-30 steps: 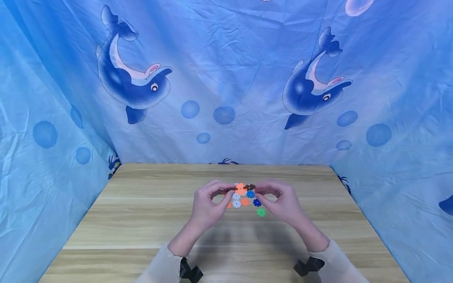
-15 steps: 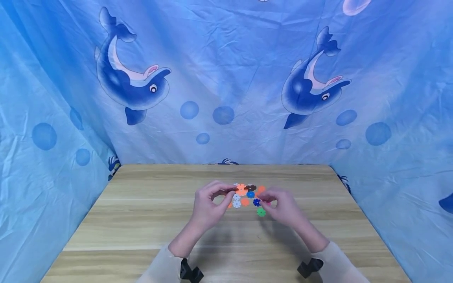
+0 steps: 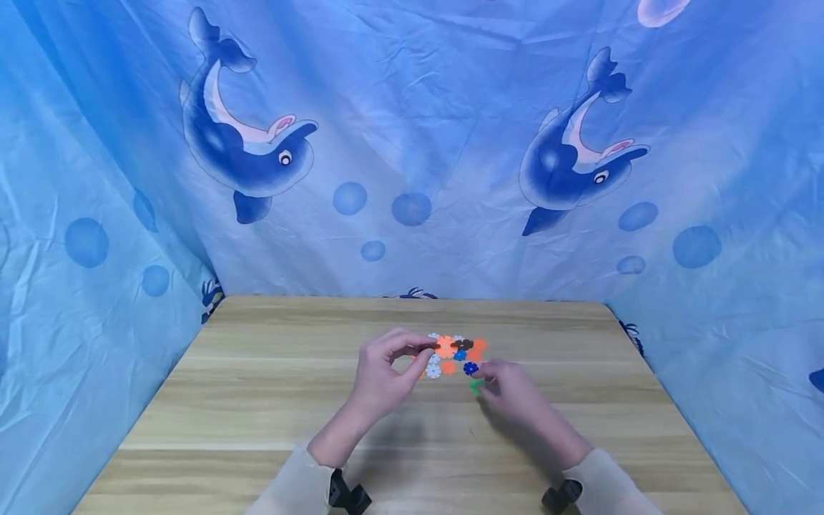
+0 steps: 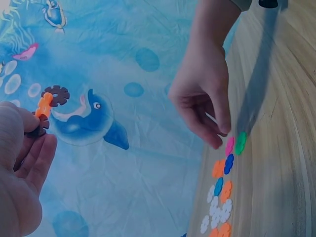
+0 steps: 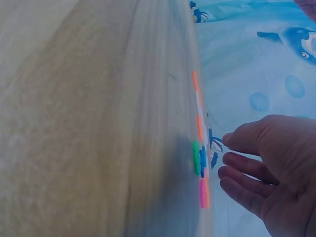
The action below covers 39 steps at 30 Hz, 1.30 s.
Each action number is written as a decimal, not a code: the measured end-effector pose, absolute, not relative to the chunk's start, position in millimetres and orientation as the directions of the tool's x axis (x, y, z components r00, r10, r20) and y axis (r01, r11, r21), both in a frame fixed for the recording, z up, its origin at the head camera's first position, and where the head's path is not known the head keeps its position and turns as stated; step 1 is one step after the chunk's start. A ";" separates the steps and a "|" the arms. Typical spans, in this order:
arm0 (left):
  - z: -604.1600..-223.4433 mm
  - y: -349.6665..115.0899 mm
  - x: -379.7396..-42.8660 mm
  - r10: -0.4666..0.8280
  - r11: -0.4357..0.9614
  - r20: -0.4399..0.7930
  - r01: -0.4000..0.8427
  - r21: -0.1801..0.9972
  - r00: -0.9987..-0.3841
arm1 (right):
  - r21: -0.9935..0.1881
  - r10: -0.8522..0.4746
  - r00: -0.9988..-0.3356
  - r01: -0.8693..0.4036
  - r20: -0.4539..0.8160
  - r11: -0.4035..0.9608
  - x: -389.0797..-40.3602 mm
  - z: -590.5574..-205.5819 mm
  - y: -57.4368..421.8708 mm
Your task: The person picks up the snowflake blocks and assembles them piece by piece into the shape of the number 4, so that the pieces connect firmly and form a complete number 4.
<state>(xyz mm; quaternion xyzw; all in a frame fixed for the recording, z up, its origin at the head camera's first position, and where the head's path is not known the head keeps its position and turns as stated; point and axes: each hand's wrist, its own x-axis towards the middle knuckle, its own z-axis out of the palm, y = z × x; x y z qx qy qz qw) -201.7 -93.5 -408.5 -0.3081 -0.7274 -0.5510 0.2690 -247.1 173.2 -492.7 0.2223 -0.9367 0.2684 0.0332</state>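
My left hand [image 3: 389,368] pinches a short chain of interlocking snowflake discs above the table. In the left wrist view, an orange disc [image 4: 45,104] joins two brown ones; the thumb and fingers grip the near brown disc [image 4: 37,126], and the other brown disc [image 4: 57,95] sticks out free. My right hand [image 3: 515,392] holds nothing, its thumb and fingers apart, close over the loose discs. Nearest to it are a green disc [image 3: 476,387], a dark blue disc [image 3: 471,368] and a pink disc [image 4: 230,145], which the hand hides in the head view.
More loose discs lie in a group on the wooden table [image 3: 257,415]: white [image 3: 433,370], orange [image 3: 448,368] and light blue [image 3: 460,355]. A blue dolphin-print cloth [image 3: 412,143] hangs around the back and sides of the table.
My right hand has left the brown end of the chain and moved down and nearer, toward the green disc. The left hand keeps its grip, almost in place.
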 end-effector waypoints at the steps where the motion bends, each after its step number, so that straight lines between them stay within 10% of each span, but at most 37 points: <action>1: -408.7 -93.6 -201.6 0.155 0.205 0.732 0.746 0.633 -0.664 | -0.481 -0.399 -0.900 -0.433 0.177 0.762 -247.3 -494.5 172.3; 39: -409.3 -90.5 -204.4 0.185 0.242 0.681 0.704 0.668 -0.709 | -0.546 -0.421 -0.906 -0.378 0.050 0.748 -250.7 -499.1 178.1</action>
